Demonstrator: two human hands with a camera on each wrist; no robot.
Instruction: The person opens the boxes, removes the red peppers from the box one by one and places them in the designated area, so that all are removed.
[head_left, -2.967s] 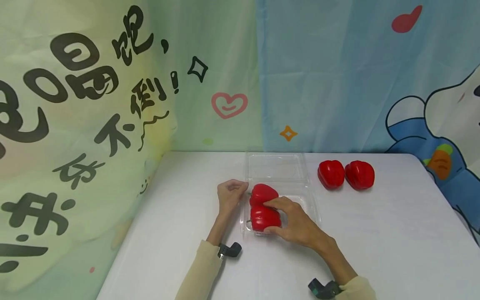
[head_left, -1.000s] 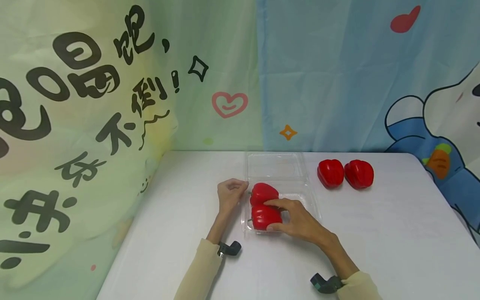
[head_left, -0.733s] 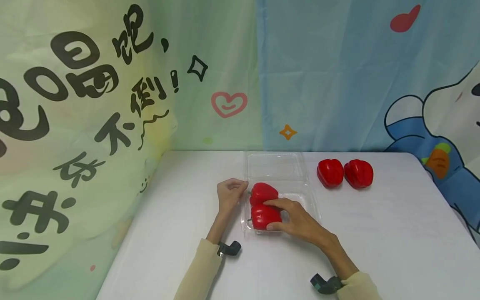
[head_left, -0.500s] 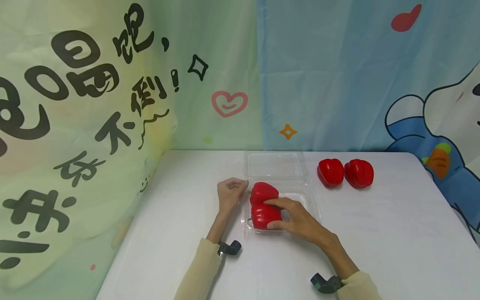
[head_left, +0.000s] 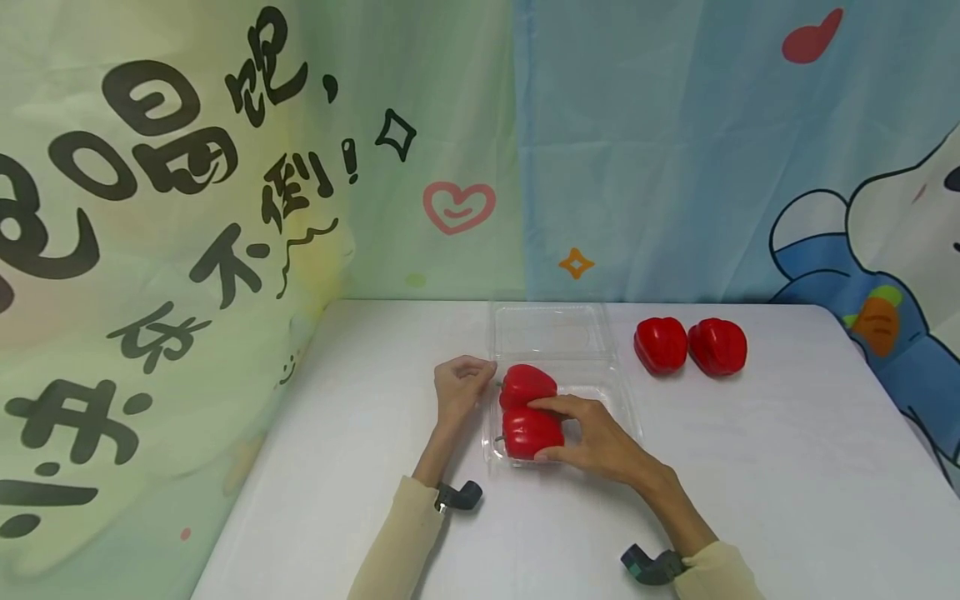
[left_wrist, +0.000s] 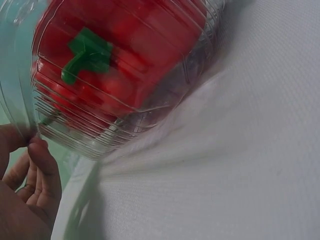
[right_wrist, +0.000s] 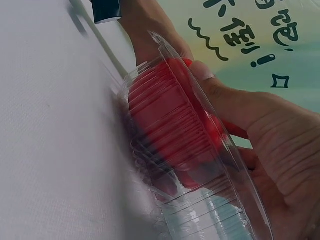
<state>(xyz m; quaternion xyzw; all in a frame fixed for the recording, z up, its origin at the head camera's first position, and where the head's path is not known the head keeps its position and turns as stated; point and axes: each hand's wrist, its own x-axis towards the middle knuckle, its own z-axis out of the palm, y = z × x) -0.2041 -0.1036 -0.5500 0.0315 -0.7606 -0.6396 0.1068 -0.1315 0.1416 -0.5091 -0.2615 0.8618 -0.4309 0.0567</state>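
A clear plastic clamshell box (head_left: 600, 408) lies with its lid folded back on the table. Two red bell peppers sit in its left half, stems to the left: the rear pepper (head_left: 527, 387) and the front pepper (head_left: 531, 433). My right hand (head_left: 600, 442) grips the front pepper, fingers at its far side and thumb at its near side. With thumb and forefinger, my left hand (head_left: 459, 390) pinches the box's left rim, also seen in the left wrist view, where a green stem (left_wrist: 90, 52) shows through the wall. The right palm hides part of the box.
Two more red bell peppers stand side by side behind and right of the box: one pepper (head_left: 661, 345) and another pepper (head_left: 718, 347). The white table (head_left: 787, 467) reaches back to a printed curtain (head_left: 615, 150).
Over three seconds the right hand and front pepper have shifted very slightly right. The left hand keeps its hold on the rim. In the last half second nothing visibly moves.
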